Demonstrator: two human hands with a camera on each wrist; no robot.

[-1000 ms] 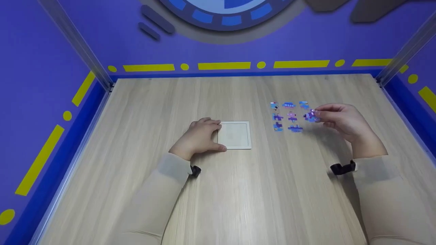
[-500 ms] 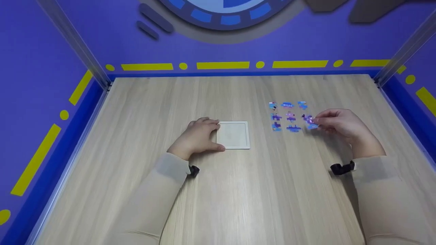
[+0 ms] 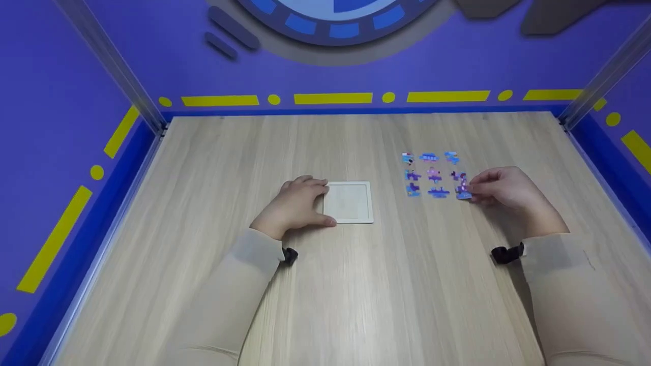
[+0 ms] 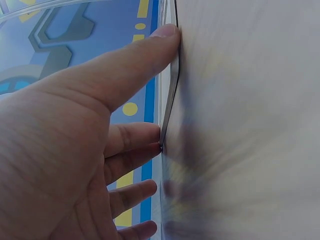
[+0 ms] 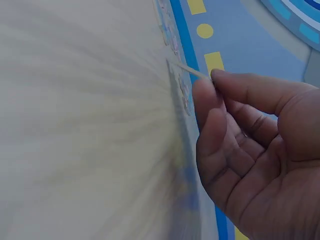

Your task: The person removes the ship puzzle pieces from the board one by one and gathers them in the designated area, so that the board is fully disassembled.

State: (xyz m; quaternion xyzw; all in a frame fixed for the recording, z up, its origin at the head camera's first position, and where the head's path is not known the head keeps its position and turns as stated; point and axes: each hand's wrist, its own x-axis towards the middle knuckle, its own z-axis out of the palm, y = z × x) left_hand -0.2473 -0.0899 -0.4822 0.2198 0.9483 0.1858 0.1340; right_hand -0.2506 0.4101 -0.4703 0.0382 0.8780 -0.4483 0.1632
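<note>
In the head view a square white puzzle frame (image 3: 371, 203) lies flat on the table. My left hand (image 3: 296, 203) holds its left side, thumb at the near edge and forefinger by the far left corner. The left wrist view shows the thumb (image 4: 145, 57) against the rim. To the right, my right hand (image 3: 508, 190) pinches a purple and blue jigsaw piece (image 3: 463, 189) between thumb and forefinger. From the right wrist that piece (image 5: 190, 70) appears edge-on and tilted, one end near the table. The contact below it is unclear.
Several other jigsaw pieces (image 3: 438, 192) lie in rough rows just left of my right hand. The wooden table (image 3: 325, 295) meets purple-blue panels (image 3: 325, 76) at the back and sides. A black strap device (image 3: 507, 254) sits on my right wrist.
My right hand has moved slightly nearer to me, lowering the jigsaw piece and turning it toward the near right end of the piece rows. The left hand stays on the frame.
</note>
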